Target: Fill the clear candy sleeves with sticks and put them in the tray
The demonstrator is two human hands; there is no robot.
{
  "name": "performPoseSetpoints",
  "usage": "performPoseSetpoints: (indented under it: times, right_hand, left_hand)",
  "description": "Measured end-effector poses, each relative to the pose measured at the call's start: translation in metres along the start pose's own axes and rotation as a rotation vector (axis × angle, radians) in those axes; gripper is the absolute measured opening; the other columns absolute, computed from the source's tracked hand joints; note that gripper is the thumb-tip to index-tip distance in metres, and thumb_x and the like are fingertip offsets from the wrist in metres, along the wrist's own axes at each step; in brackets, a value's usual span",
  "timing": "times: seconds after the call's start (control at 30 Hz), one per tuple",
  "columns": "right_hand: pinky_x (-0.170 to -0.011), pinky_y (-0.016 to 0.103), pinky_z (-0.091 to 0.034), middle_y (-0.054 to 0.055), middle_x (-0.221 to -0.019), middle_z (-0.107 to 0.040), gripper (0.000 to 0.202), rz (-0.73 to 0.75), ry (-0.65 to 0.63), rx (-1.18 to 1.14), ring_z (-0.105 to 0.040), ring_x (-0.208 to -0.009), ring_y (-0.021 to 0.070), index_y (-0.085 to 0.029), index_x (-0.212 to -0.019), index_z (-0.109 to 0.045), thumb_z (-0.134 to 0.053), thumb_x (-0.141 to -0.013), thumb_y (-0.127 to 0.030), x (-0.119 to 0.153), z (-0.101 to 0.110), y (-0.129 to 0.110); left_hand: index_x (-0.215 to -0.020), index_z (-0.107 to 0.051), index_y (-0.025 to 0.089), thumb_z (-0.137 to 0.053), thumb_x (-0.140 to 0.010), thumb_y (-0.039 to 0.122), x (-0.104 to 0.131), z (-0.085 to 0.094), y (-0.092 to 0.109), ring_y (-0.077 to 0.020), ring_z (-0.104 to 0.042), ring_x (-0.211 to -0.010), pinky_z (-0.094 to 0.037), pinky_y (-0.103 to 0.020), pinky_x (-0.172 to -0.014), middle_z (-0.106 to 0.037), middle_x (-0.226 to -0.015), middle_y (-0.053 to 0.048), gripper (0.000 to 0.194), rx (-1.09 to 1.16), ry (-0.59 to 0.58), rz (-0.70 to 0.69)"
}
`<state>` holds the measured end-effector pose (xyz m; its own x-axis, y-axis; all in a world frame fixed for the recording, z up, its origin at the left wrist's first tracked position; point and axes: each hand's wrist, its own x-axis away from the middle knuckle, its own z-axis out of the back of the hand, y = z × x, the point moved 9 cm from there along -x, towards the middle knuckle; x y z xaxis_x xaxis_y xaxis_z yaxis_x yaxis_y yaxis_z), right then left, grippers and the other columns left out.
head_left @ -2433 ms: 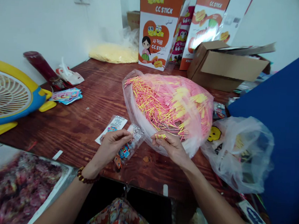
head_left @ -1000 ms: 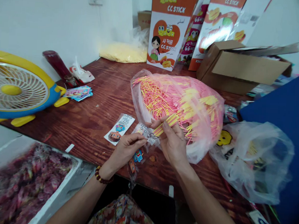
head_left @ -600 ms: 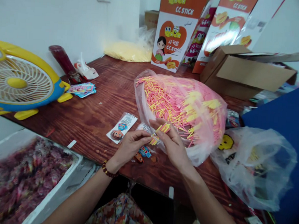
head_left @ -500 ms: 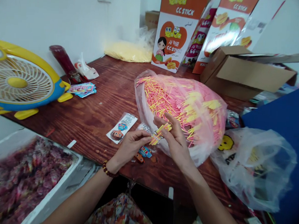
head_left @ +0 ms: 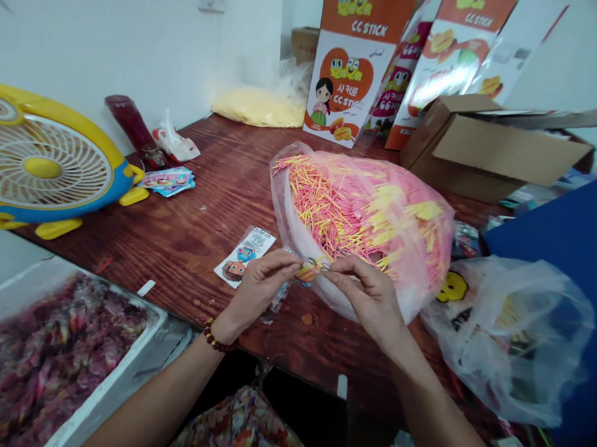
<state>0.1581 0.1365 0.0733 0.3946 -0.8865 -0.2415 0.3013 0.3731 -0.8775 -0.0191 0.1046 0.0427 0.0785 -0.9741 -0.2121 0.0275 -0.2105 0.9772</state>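
Between my two hands is a small clear packet [head_left: 310,271] with yellow and pink sticks in it. My left hand [head_left: 265,282] pinches its left end, and my right hand [head_left: 368,290] pinches its right end. Just behind my hands lies a large open clear bag of pink and yellow sticks [head_left: 324,205]. A flat printed packet [head_left: 245,255] with a cartoon face rests on the table behind my left hand. Beneath the held packet, more printed wrapping shows, partly hidden by my left hand.
The brown wooden table [head_left: 177,244] carries a yellow fan [head_left: 44,167], a cardboard box [head_left: 502,147], upright printed cartons [head_left: 347,66] and a clear plastic bag [head_left: 513,335]. A white bin [head_left: 158,323] of reddish wrapped pieces stands at the lower left.
My right hand has moved down and its fingers have closed at the packet's right end. The sticks, loose-ended before, now lie lower within the clear packet.
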Motion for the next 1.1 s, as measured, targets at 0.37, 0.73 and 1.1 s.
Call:
performPoseSetpoints:
  times: [0.37, 0.73, 1.1]
  right_hand:
    - [-0.069, 0.029, -0.045, 0.000, -0.073, -0.068, 0.014, 0.066, 0.084, -0.035, -0.060, -0.070, 0.0153, -0.021, -0.077, -0.071, -0.068, -0.086, -0.031, -0.020, 0.005, -0.017]
    - [-0.054, 0.025, -0.048, -0.001, -0.062, -0.067, 0.021, -0.208, 0.097, -0.416, -0.059, -0.053, 0.0120, -0.018, -0.071, -0.068, -0.076, -0.075, -0.038, -0.023, -0.011, 0.020]
    - [-0.049, 0.022, -0.048, -0.001, -0.059, -0.068, 0.020, -0.433, -0.136, -0.378, -0.062, -0.051, 0.0126, -0.019, -0.074, -0.062, -0.069, -0.078, -0.037, 0.001, -0.057, 0.060]
  left_hand:
    - [-0.087, -0.077, 0.019, -0.066, -0.088, 0.024, -0.004, 0.005, 0.025, -0.0166, -0.064, -0.087, -0.050, -0.028, -0.082, -0.071, -0.089, -0.005, 0.012, -0.067, 0.086, -0.127]
    - [-0.096, -0.073, 0.016, -0.080, -0.072, 0.034, -0.001, -0.008, -0.023, -0.0160, -0.066, -0.083, -0.053, -0.028, -0.079, -0.073, -0.092, -0.004, 0.030, 0.225, -0.104, 0.305]
    - [-0.083, -0.068, 0.014, -0.075, -0.074, 0.032, 0.034, 0.001, -0.057, -0.0104, -0.057, -0.063, -0.044, -0.022, -0.060, -0.066, -0.074, 0.000, 0.022, 0.082, -0.235, 0.500]
